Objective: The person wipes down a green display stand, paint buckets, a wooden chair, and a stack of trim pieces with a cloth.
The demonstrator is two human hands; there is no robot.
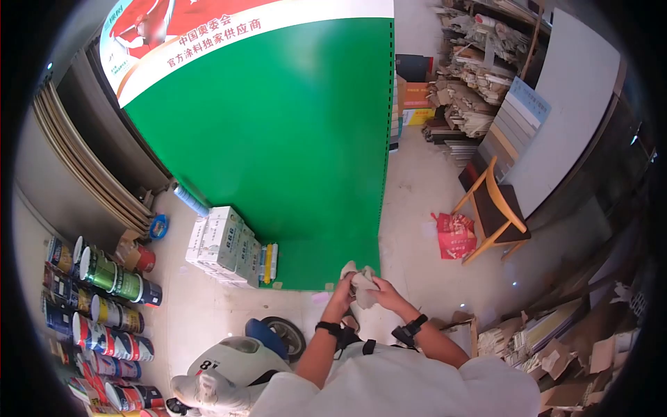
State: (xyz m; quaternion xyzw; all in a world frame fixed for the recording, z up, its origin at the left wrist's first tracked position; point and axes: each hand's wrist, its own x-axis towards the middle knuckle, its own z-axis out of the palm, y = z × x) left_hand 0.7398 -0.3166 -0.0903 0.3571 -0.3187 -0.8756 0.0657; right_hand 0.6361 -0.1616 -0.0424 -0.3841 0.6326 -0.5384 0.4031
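In front of my body, low in the middle of the head view, both hands are on a crumpled greyish-beige cloth (363, 281). It could be a rag or a glove; the folds do not show which. My left hand (343, 286) is closed around its left side, with part of the cloth sticking up above the fingers. On the other side, my right hand (383, 292) pinches the cloth, and a loose end hangs down between the hands. Dark bands circle both wrists. Behind the hands stands the base of a large green display panel (313, 260).
White cartons (226, 243) stand stacked at the panel's left, paint cans (111, 274) further left. Beside my left arm is a scooter (233, 361). To the right are a wooden chair (497, 208), a red bag (455, 236) and piled boards (528, 333).
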